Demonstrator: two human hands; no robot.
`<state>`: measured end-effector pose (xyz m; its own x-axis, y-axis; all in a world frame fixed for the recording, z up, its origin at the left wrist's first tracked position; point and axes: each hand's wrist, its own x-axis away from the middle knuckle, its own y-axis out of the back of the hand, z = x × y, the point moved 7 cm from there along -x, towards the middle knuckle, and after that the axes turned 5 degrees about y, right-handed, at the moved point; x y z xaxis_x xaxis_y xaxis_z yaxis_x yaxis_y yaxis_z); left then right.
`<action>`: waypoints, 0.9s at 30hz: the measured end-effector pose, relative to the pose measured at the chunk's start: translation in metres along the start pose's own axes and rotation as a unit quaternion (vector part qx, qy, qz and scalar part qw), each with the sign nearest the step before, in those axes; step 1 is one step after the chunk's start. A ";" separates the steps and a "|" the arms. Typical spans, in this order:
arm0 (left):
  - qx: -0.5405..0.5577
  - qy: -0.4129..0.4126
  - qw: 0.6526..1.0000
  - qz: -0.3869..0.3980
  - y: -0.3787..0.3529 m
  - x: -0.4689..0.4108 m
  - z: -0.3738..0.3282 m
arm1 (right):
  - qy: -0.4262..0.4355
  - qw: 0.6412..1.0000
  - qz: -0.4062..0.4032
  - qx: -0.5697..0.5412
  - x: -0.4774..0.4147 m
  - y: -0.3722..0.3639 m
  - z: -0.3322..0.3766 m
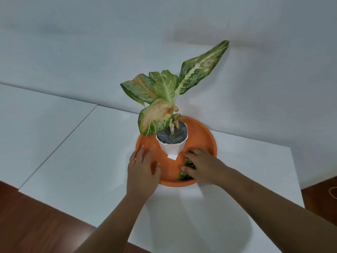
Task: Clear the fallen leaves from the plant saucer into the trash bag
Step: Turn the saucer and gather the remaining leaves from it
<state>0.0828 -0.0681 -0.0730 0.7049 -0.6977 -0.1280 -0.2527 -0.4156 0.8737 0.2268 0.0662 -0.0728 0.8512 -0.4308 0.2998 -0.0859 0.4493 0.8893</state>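
Setting: a white table (76, 161) against a pale wall, with dark wooden floor (36, 225) showing at the near edge
Saucer: a round orange plant saucer (204, 136) sits on the table near the wall
Pot: a white faceted pot (171, 148) stands upright in the saucer, filled with dark soil
Plant: a leafy plant (164, 92) with speckled green and yellowing leaves rises from the pot, one long leaf reaching up to the right
Fallen leaves: small green fallen leaves (183, 175) lie in the saucer's near right part, just inside the rim
Left hand: the left hand (144, 170) lies flat on the saucer's near left rim, fingers extended and slightly spread, holding nothing
Right hand: the right hand (202, 166) rests palm down over the fallen leaves, fingers curled onto them; whether it has them pinched cannot be told
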 end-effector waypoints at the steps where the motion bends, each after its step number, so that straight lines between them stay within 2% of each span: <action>1: -0.019 -0.016 1.000 0.002 -0.001 0.000 -0.003 | 0.014 1.000 0.008 0.005 0.006 -0.006 0.008; 4: -0.042 -0.090 0.995 0.015 -0.004 0.002 -0.017 | 0.060 0.998 0.004 -0.025 0.019 -0.018 0.028; 7: -0.035 -0.128 0.987 0.088 -0.008 0.003 -0.030 | 0.080 0.989 -0.037 -0.116 0.016 -0.004 0.030; 9: -0.035 -0.132 0.982 0.134 -0.012 0.004 -0.034 | 0.060 0.990 -0.056 -0.115 0.012 0.007 0.014; 13: 0.024 -0.100 0.969 0.226 -0.016 0.003 -0.044 | 0.004 0.998 0.029 -0.054 0.008 0.019 -0.016; 16: 0.034 -0.075 0.955 0.285 -0.023 0.003 -0.055 | 0.007 0.996 0.076 -0.043 0.005 0.018 -0.009; 19: 0.066 -0.051 0.949 0.304 -0.027 0.003 -0.062 | 0.027 0.991 0.074 -0.105 0.001 0.013 0.003; 22: 0.072 -0.049 0.951 0.297 -0.028 0.001 -0.064 | -0.001 0.976 0.062 -0.210 0.002 0.010 -0.005; 27: 0.046 -0.065 0.954 0.288 -0.030 -0.004 -0.068 | -0.004 0.985 0.064 -0.157 0.000 0.015 -0.006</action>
<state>0.1326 -0.0133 -0.0671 0.3447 -0.8901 0.2983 -0.6345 0.0133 0.7728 0.2288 0.0772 -0.0613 0.8398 -0.3594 0.4069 -0.0277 0.7202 0.6932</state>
